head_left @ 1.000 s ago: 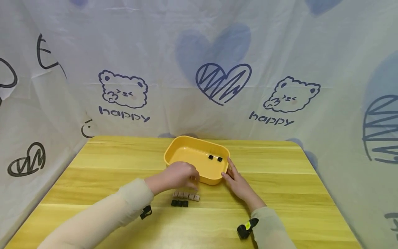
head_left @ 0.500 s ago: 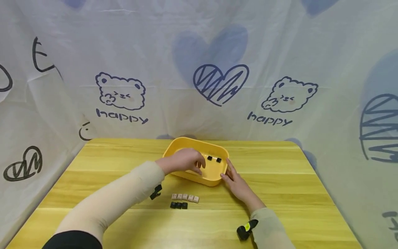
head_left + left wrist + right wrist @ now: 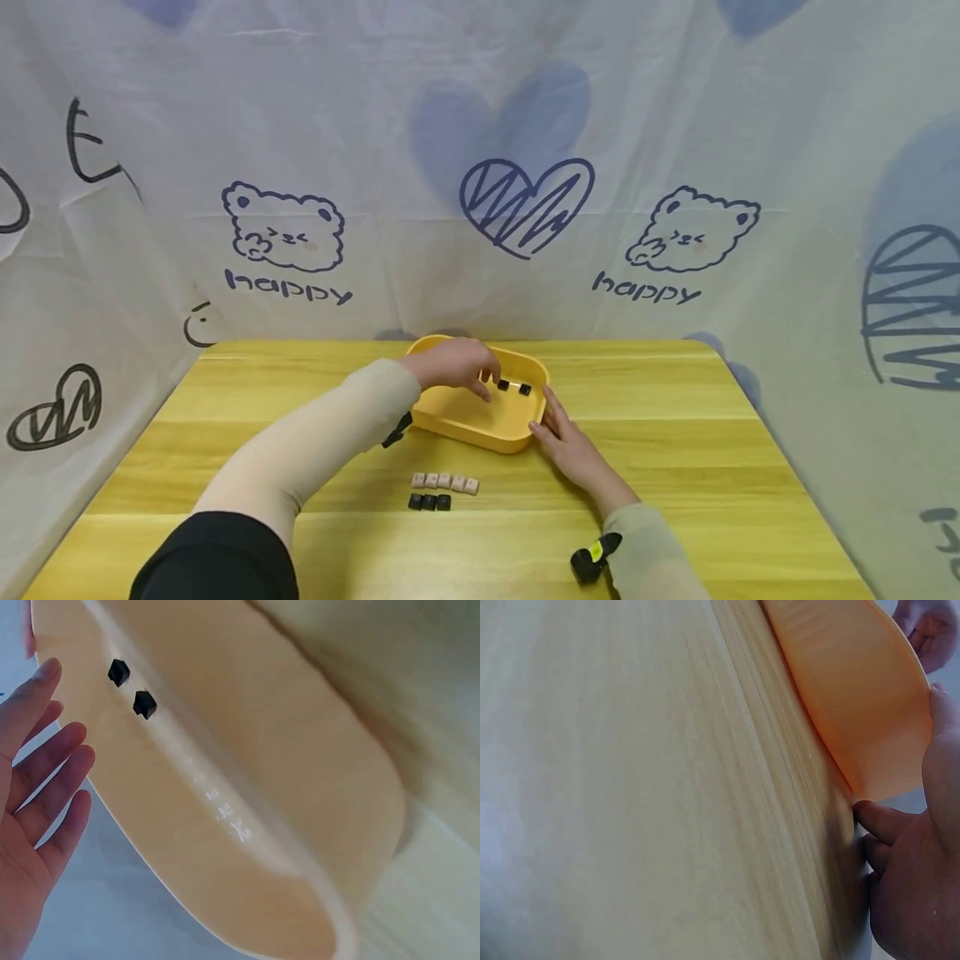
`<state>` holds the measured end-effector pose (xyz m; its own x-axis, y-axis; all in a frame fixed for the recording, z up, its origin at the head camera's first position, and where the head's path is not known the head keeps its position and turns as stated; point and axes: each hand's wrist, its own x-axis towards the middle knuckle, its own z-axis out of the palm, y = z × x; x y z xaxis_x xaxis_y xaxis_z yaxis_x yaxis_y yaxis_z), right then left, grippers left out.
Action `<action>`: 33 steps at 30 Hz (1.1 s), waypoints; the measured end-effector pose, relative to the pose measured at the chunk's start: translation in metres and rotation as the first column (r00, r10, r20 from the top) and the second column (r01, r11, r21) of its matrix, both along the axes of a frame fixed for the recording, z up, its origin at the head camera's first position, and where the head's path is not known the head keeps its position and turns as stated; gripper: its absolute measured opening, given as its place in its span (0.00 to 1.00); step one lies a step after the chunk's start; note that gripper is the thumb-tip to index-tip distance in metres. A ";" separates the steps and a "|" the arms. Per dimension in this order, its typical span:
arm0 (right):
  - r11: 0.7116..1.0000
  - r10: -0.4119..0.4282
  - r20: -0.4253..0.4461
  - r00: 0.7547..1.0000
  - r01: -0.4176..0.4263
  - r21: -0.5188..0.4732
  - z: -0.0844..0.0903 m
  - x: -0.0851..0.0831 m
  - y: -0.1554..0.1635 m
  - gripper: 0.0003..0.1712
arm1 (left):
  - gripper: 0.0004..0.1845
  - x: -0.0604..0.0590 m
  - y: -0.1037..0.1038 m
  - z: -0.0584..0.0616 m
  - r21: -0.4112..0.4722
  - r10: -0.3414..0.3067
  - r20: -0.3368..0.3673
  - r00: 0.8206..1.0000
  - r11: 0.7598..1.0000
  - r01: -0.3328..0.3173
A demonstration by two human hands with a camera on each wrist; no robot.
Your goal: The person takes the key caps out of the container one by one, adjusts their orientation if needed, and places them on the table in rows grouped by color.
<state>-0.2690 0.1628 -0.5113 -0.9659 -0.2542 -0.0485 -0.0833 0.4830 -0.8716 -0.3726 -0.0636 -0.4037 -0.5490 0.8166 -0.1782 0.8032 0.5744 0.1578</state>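
Two hands at a yellow tub (image 3: 480,417) on a table (image 3: 675,467).

Nearest, two short rows of keycaps – black (image 3: 429,502) in front, beige (image 3: 444,482) behind. At 12 o'clock from them sits the tub. The right hand (image 3: 566,437), fingers straight, presses its 4 o'clock corner. The left hand (image 3: 456,367) hovers inside with fingers spread and holds nothing – two black caps (image 3: 513,387) lie at its 3 o'clock.

Two keycaps (image 3: 513,387) in tray (image 3: 457,414); perhaps eight keycaps (image 3: 442,491) before it.
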 end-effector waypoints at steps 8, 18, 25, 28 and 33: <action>1.000 -0.005 -0.001 1.000 0.005 -0.003 0.000 0.001 0.001 0.41 | 0.19 -0.023 0.016 -0.008 -0.063 -0.027 -0.005 1.000 0.998 0.027; 1.000 -0.009 0.017 1.000 0.010 -0.010 -0.003 0.000 0.001 0.41 | 0.16 -0.039 0.035 -0.022 -0.155 -0.141 -0.019 0.990 0.979 0.136; 1.000 -0.006 -0.006 1.000 0.006 -0.009 -0.005 -0.001 0.002 0.42 | 0.12 -0.041 0.045 -0.029 -0.203 -0.133 -0.022 0.991 0.971 0.126; 1.000 -0.010 -0.009 1.000 0.010 -0.003 -0.006 -0.001 0.002 0.41 | 0.11 -0.042 0.047 -0.033 -0.198 -0.137 -0.018 0.990 0.972 0.131; 1.000 -0.003 -0.017 1.000 0.002 -0.009 -0.005 -0.001 0.002 0.41 | 0.12 -0.043 0.049 -0.037 -0.196 -0.147 -0.005 0.989 0.970 0.143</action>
